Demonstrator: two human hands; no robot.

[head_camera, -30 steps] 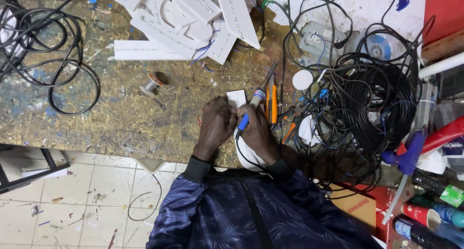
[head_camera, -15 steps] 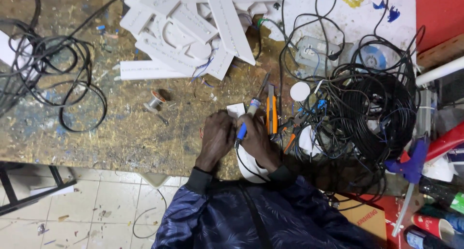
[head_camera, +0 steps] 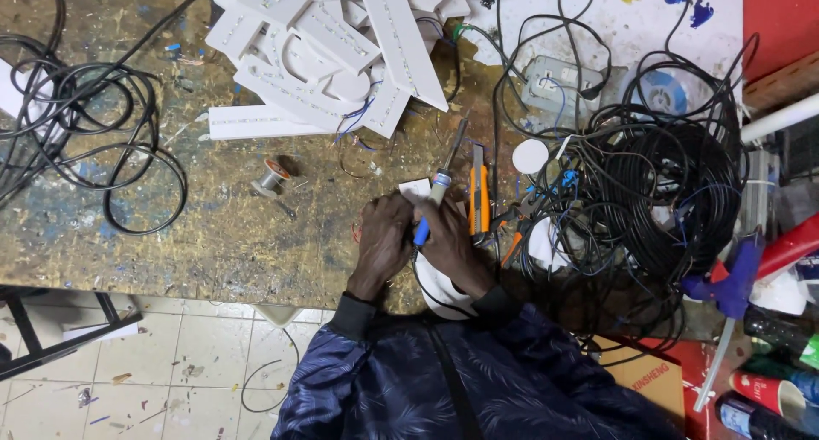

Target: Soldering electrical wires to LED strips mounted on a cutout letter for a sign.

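The right hand [head_camera: 456, 244] is closed around a blue-handled soldering iron [head_camera: 441, 184] — long axis slanting up-right, tip away from the body. The left hand [head_camera: 386, 235], fingers curled, presses a small white piece [head_camera: 415, 188] just ahead of both hands, on the worn workbench [head_camera: 213, 235].

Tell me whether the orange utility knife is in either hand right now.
No: the orange utility knife lies on the workbench beside the right hand, whose grip is on the blue-handled soldering iron.

Paint-stained workbench [head_camera: 171, 235], tiled floor [head_camera: 171, 363]
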